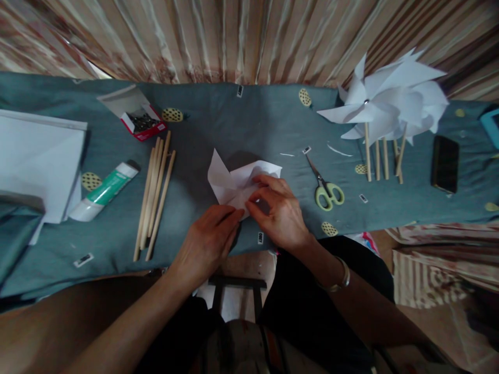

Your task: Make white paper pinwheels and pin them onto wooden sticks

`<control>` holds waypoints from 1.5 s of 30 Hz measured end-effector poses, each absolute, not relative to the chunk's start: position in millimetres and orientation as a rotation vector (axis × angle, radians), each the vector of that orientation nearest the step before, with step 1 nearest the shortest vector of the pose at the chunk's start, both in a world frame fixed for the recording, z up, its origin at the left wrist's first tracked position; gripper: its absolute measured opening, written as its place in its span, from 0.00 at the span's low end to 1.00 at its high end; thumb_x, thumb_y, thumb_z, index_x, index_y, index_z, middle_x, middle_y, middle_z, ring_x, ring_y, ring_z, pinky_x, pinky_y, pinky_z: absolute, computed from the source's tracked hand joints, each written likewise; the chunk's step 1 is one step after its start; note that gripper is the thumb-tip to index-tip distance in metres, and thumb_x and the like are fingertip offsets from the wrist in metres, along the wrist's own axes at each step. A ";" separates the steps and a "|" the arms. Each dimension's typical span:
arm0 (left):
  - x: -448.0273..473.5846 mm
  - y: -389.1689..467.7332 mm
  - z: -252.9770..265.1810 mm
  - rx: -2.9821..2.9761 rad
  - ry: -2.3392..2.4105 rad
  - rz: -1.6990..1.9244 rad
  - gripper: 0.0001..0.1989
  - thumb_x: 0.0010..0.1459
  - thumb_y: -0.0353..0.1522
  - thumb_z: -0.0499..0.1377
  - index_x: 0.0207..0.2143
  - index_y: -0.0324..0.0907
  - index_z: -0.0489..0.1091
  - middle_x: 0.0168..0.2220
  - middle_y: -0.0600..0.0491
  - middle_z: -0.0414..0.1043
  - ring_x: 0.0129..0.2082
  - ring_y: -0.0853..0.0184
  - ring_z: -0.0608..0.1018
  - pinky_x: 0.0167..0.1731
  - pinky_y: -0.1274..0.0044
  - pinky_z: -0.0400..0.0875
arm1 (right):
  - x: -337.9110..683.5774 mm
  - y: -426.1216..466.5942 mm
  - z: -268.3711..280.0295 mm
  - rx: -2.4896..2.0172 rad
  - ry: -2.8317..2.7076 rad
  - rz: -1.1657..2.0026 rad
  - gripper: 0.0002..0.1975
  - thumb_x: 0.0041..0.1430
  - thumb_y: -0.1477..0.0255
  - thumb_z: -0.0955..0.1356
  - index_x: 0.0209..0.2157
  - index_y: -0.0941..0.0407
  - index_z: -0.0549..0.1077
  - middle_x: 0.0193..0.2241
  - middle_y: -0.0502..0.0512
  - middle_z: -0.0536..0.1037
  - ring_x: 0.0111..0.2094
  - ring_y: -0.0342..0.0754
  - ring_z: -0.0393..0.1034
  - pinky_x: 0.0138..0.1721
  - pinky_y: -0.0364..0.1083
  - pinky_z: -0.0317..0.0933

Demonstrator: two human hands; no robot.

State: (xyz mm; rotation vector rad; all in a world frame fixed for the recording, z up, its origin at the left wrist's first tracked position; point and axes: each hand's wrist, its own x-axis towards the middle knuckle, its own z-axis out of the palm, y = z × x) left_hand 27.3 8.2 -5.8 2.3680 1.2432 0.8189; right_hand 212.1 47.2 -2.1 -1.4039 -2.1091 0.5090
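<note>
A white paper pinwheel (220,179), partly folded, lies in front of me with one blade standing up at its left. My left hand (208,236) pinches its near edge, fingers pressed together. From the right, my right hand (281,210) grips the paper near its middle, thumb and forefinger curled close. The hands hide the near right part of the paper. Green-handled scissors (325,188) lie to the right of my right hand. Several wooden sticks (156,192) lie in a bundle to the left of my left hand.
Finished white pinwheels (390,98) on sticks lie piled at the right, beside a black phone (445,163). At the left are a red box of metal pins (143,122), a green-and-white glue tube (105,191) and white paper sheets (42,156). A curtain (234,41) hangs behind the cloth-covered table.
</note>
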 end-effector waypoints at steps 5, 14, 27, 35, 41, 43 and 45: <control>27.4 7.7 -7.3 2.354 1.233 0.847 0.11 0.65 0.25 0.54 0.46 0.31 0.72 0.40 0.43 0.75 0.38 0.62 0.78 0.38 0.71 0.78 | 211.9 47.7 -3.1 -1.392 -2.119 0.491 0.03 0.58 0.74 0.69 0.31 0.55 0.75 0.48 0.59 0.77 0.49 0.54 0.70 0.53 0.55 0.66; 27.7 9.3 -7.7 2.351 1.265 0.837 0.10 0.66 0.26 0.53 0.46 0.35 0.72 0.40 0.45 0.75 0.38 0.63 0.79 0.39 0.72 0.79 | 211.4 46.1 -3.2 -1.369 -2.127 0.449 0.04 0.59 0.75 0.68 0.31 0.55 0.76 0.47 0.59 0.77 0.49 0.54 0.70 0.52 0.54 0.66; 28.1 9.6 -7.7 2.329 1.263 0.832 0.11 0.66 0.27 0.52 0.46 0.35 0.72 0.40 0.45 0.76 0.39 0.63 0.79 0.39 0.72 0.79 | 211.3 43.7 -1.8 -1.359 -2.218 0.379 0.09 0.65 0.73 0.65 0.39 0.53 0.78 0.51 0.58 0.74 0.49 0.54 0.69 0.51 0.54 0.67; 28.4 10.5 -4.7 2.333 1.270 0.820 0.11 0.66 0.26 0.52 0.45 0.34 0.73 0.39 0.44 0.76 0.38 0.63 0.79 0.39 0.72 0.79 | 210.2 40.2 -11.5 -1.278 -2.273 0.274 0.14 0.67 0.75 0.61 0.46 0.53 0.77 0.54 0.60 0.70 0.53 0.56 0.66 0.53 0.57 0.65; 27.3 8.6 -6.9 2.307 1.263 0.808 0.11 0.66 0.27 0.53 0.46 0.37 0.72 0.41 0.46 0.75 0.40 0.63 0.79 0.40 0.71 0.78 | 208.9 38.6 -13.3 -1.307 -2.291 0.286 0.15 0.66 0.75 0.61 0.46 0.53 0.77 0.55 0.60 0.69 0.52 0.57 0.65 0.53 0.58 0.65; 26.9 8.4 -7.1 2.301 1.261 0.800 0.11 0.66 0.27 0.53 0.47 0.38 0.72 0.41 0.47 0.75 0.40 0.63 0.79 0.41 0.72 0.78 | 208.5 38.4 -13.6 -1.312 -2.303 0.251 0.14 0.67 0.76 0.61 0.46 0.54 0.77 0.55 0.60 0.69 0.52 0.56 0.65 0.53 0.57 0.65; 26.8 8.5 -6.9 2.298 1.265 0.802 0.11 0.66 0.27 0.53 0.47 0.38 0.72 0.41 0.47 0.75 0.40 0.63 0.79 0.41 0.72 0.78 | 208.2 38.2 -14.0 -1.302 -2.315 0.201 0.15 0.67 0.76 0.60 0.46 0.55 0.77 0.55 0.61 0.69 0.52 0.55 0.66 0.53 0.56 0.65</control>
